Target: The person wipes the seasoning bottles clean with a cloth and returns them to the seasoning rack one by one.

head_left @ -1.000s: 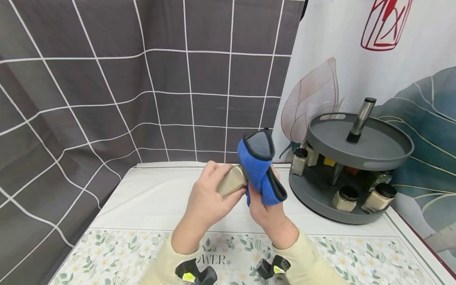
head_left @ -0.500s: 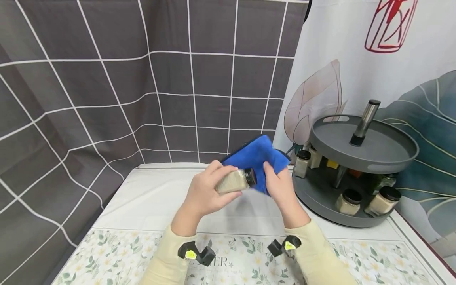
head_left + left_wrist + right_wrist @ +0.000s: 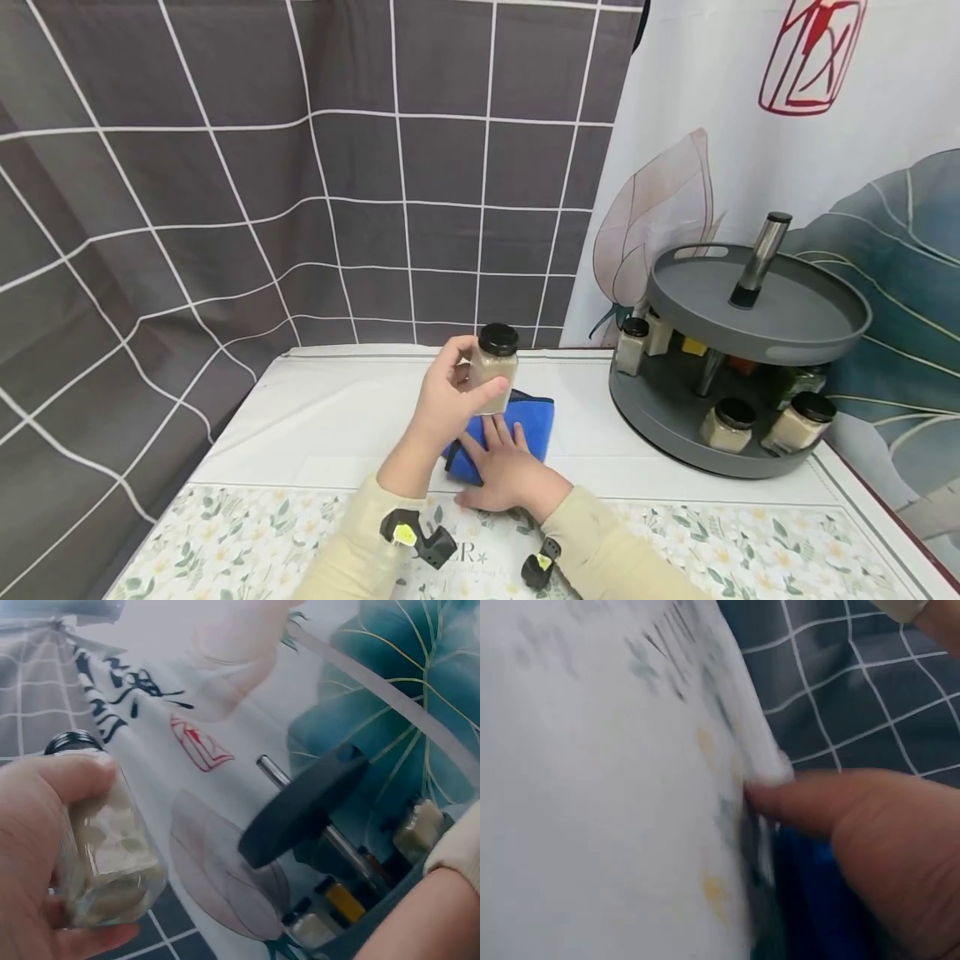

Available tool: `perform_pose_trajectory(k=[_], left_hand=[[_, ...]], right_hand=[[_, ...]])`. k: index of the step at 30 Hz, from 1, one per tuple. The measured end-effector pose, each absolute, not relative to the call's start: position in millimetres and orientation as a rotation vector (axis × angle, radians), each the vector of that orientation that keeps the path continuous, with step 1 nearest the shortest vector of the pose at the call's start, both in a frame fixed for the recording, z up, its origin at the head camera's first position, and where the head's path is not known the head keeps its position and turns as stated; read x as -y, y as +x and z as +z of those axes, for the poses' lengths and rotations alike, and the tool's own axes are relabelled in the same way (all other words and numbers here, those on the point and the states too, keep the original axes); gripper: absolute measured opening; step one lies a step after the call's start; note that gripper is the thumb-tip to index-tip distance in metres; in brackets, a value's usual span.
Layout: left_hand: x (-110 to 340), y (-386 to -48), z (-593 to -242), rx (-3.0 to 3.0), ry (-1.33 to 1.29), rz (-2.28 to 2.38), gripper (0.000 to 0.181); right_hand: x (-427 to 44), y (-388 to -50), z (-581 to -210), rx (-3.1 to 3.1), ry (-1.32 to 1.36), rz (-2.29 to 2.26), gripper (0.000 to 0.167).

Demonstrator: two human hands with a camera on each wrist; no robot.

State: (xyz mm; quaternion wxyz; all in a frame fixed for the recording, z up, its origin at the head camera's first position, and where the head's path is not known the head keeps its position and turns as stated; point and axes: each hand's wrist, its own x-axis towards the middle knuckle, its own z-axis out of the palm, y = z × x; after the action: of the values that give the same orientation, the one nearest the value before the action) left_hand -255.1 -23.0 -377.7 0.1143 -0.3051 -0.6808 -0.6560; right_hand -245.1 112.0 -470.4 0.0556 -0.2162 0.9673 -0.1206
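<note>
My left hand grips a glass spice jar upright above the table, thumb on one side and fingers on the other. The jar has a black lid and pale beige contents; the left wrist view shows the same jar close up. Below it, a folded blue cloth with dark edging lies on the table. My right hand rests on that cloth, palm down with its fingers spread straight. In the right wrist view the thumb and a bit of blue cloth show, the rest hidden.
At the right stands a grey two-tier turntable with a metal post. Several jars, such as one lidded jar, sit on its lower tier. A floral mat covers the table's front part. A dark gridded curtain hangs behind.
My right hand has brought the blue cloth down from the jar onto the table and now lies flat on it. The jar in my left hand has turned from lying sideways to upright.
</note>
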Motion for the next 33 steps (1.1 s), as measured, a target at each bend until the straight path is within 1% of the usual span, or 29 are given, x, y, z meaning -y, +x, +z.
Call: perform_pose_trajectory(k=[1, 3, 6, 8, 10, 11, 13, 17, 19, 21, 23, 25, 31, 33], left_hand=[[21.6, -254.7, -379.6, 2.037, -0.851, -1.827, 0.047], [19.2, -254.4, -383.3, 2.082, -0.768, -1.633, 0.049], [16.3, -256.8, -388.6, 2.093, -0.655, -1.411, 0.050], [15.9, -259.1, -392.3, 2.096, -0.615, -1.366, 0.050], [16.0, -262.0, -396.6, 2.121, -0.613, -1.446, 0.048], [16.1, -263.7, -398.7, 2.126, -0.646, -1.562, 0.047], [16.6, -267.5, -403.4, 2.095, -0.761, -1.912, 0.043], [17.1, -275.0, -417.8, 1.894, -1.044, -2.700, 0.042], [16.9, -276.8, -426.5, 1.787, -1.188, -2.952, 0.046], [16.7, -276.5, -433.0, 1.681, -1.303, -3.092, 0.048], [16.0, -274.9, -436.5, 1.618, -1.352, -3.169, 0.049], [15.3, -273.2, -437.1, 1.615, -1.344, -3.188, 0.048], [13.0, -272.0, -433.7, 1.772, -1.269, -3.070, 0.043], [13.0, -271.1, -432.6, 1.825, -1.259, -2.993, 0.047]], right_hand=[[-113.3, -244.5, -468.5, -2.879, -0.668, -0.404, 0.094], [-121.9, -248.8, -461.1, -2.851, -0.678, -0.482, 0.097], [-145.3, -259.2, -435.0, -2.880, -0.621, -0.864, 0.087], [-163.0, -264.6, -416.0, -2.807, -0.577, -1.296, 0.082], [-177.9, -266.3, -398.3, -2.628, -0.563, -1.740, 0.080], [-183.6, -266.2, -391.2, -2.536, -0.584, -1.896, 0.080], [-191.3, -266.1, -380.4, -2.367, -0.714, -2.059, 0.075], [-193.6, -266.3, -371.3, -2.160, -1.040, -1.998, 0.062], [-191.4, -266.7, -371.4, -2.062, -1.135, -1.931, 0.056], [-189.4, -265.8, -372.8, -2.044, -1.146, -1.883, 0.053], [-188.4, -264.2, -374.0, -2.089, -1.111, -1.859, 0.052], [-188.8, -261.8, -374.1, -2.140, -1.049, -1.868, 0.053], [-192.8, -255.1, -368.6, -2.269, -0.904, -1.870, 0.049], [-192.3, -253.3, -366.0, -2.349, -0.856, -1.837, 0.046]])
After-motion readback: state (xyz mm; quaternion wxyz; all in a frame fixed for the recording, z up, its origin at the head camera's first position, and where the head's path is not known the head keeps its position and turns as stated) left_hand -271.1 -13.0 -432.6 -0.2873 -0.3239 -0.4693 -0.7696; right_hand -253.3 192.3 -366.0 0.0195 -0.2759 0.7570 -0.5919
